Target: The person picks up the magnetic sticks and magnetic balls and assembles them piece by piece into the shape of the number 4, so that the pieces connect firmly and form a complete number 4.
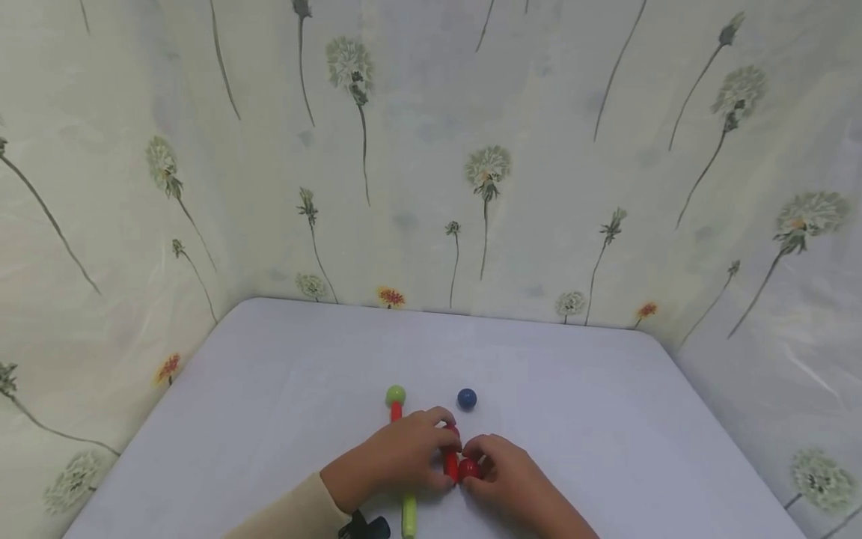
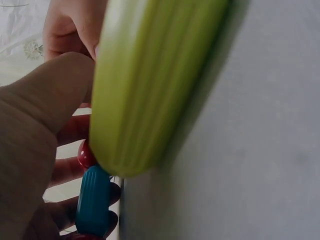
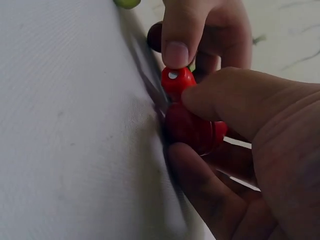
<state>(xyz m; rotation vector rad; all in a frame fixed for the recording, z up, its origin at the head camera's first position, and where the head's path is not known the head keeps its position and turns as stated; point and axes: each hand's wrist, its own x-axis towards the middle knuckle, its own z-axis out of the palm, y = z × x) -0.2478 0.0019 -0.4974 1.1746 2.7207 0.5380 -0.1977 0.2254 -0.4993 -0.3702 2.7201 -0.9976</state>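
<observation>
My left hand (image 1: 414, 449) grips a short red rod (image 1: 450, 467), its thumb near the rod's close end. A shiny metal dot shows on that rod end (image 3: 173, 76) in the right wrist view. Partly behind the left fingers is a red ball (image 1: 453, 430) at the rod's far end. My right hand (image 1: 505, 475) pinches another red ball (image 1: 469, 469) between thumb and fingers, right beside the rod. In the left wrist view, a teal rod (image 2: 92, 200) with a red ball (image 2: 86, 154) at its top appears beyond the left fingers.
Left of the hands, a green ball (image 1: 396, 395) meets a red rod (image 1: 396, 411), partly covered by the left hand. A yellow-green rod (image 1: 408, 516) lies nearer me. A blue ball (image 1: 467, 399) sits beyond the hands on the white table (image 1: 572, 397). Flower-patterned sheeting (image 1: 417, 150) surrounds it.
</observation>
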